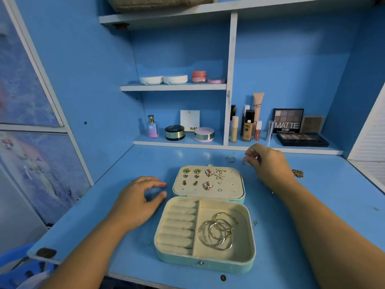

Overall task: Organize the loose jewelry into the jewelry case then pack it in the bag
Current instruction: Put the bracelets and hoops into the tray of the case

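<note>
A mint jewelry case (205,264) lies open on the blue desk. Its lid panel (233,184) holds several stud earrings (208,173). Several gold hoop earrings (218,231) lie in the right compartment, beside the bare ring rolls (179,224). My right hand (268,163) is behind the case to the right, and its fingertips pinch a small silver ring (246,163). Another ring (230,158) lies on the desk just left of it. A gold chain (298,173) lies right of my wrist. Left of the lid, my left hand (139,197) rests on the desk with fingers relaxed.
Cosmetics stand on the low shelf behind: a perfume bottle (152,126), compacts (175,132), foundation bottles (247,128) and eyeshadow palettes (302,139). Jars sit on the upper shelf (173,86). A beige bag (160,3) lies on the top shelf. A small gold piece (255,222) lies right of the case.
</note>
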`<action>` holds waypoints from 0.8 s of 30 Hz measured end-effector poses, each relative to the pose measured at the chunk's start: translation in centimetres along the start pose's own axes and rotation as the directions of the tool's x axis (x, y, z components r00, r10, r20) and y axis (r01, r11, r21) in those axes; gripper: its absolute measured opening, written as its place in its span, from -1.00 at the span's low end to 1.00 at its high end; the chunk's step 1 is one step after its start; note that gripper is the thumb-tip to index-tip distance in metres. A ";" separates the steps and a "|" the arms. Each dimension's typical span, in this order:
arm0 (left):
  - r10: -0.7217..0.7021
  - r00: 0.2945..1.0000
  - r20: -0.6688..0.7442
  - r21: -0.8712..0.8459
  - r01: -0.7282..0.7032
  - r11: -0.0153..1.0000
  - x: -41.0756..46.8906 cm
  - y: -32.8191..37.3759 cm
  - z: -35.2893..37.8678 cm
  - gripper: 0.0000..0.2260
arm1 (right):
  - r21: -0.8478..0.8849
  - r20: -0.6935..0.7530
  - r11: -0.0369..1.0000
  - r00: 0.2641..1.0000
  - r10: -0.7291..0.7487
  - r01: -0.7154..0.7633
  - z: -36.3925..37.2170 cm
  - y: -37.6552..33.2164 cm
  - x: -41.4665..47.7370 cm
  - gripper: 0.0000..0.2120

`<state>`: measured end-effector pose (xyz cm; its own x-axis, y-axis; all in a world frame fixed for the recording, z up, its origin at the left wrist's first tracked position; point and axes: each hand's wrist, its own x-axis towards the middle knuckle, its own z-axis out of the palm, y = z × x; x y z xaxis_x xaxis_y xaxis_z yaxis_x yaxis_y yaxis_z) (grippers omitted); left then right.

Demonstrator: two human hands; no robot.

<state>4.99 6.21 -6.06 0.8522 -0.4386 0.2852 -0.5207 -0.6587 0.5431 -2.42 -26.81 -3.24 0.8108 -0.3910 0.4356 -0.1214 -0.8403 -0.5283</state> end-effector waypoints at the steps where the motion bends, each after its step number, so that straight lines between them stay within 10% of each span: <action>1: -0.014 1.000 -0.017 -0.049 0.013 0.999 0.6 0.5 -0.1 -0.84 | 0.007 -0.024 1.000 1.000 0.001 -0.001 0.1 0.1 0.3 -0.84; 10: 0.233 0.959 0.161 -0.068 -0.224 0.972 10.9 11.0 2.0 -0.78 | -0.019 -0.092 1.000 0.996 -0.007 0.005 1.5 1.4 1.6 -0.77; 15: 0.172 0.881 0.441 0.101 -0.239 0.966 15.5 13.8 6.1 -0.61 | -0.121 -0.226 0.993 0.973 -0.041 0.014 1.5 1.7 1.5 -0.82; 24: 0.134 0.850 0.510 0.242 -0.292 0.925 17.9 14.2 8.8 -0.61 | -0.201 -0.223 0.979 0.975 0.001 -0.047 1.5 1.9 1.6 -0.79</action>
<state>12.44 -16.37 -0.25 0.6284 -0.7730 -0.0874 -0.7428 -0.6296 0.2279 -0.45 -28.49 -4.64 0.6624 -0.4662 0.5865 -0.2721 -0.8791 -0.3914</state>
